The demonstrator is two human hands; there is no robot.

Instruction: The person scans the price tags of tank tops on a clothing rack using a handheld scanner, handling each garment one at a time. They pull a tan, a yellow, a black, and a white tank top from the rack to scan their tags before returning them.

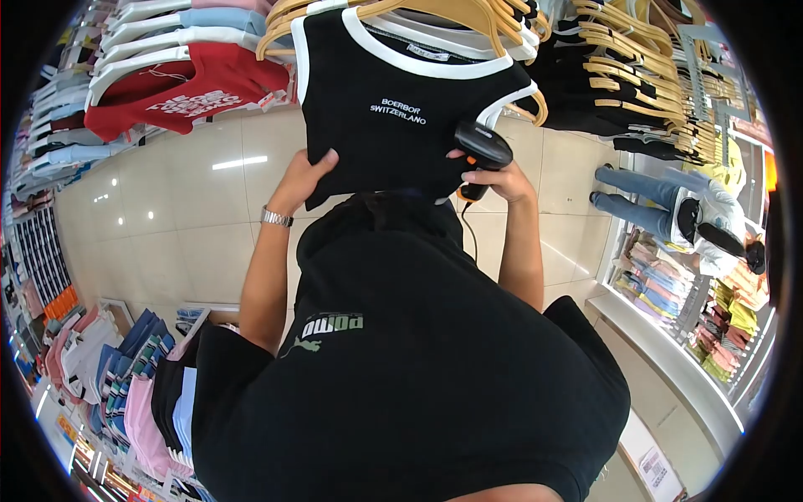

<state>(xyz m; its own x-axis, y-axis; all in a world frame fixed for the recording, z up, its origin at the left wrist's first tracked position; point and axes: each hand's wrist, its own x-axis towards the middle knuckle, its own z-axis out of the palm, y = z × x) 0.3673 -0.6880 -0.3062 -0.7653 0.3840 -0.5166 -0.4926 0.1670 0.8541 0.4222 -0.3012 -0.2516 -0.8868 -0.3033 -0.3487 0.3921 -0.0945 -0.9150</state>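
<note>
A black tank top [381,138] with white trim and small white lettering hangs on a wooden hanger [456,12] in front of me. My left hand [308,177] grips its lower left edge, thumb on the front and fingers behind the cloth. At the lower right side, my right hand [504,180] is wrapped round the handle of a black and orange barcode scanner [485,149]. Its fingertips also touch the shirt's edge. The scanner head tilts up beside the shirt, and a cable [470,230] runs down from the handle.
A red shirt [180,88] hangs at the left among others. Black garments on wooden hangers [631,71] fill the right rack. Another person [682,209] stands at the right near shelves of folded clothes [648,289]. More clothes [142,393] hang behind me at lower left. Tiled floor [167,184] lies below.
</note>
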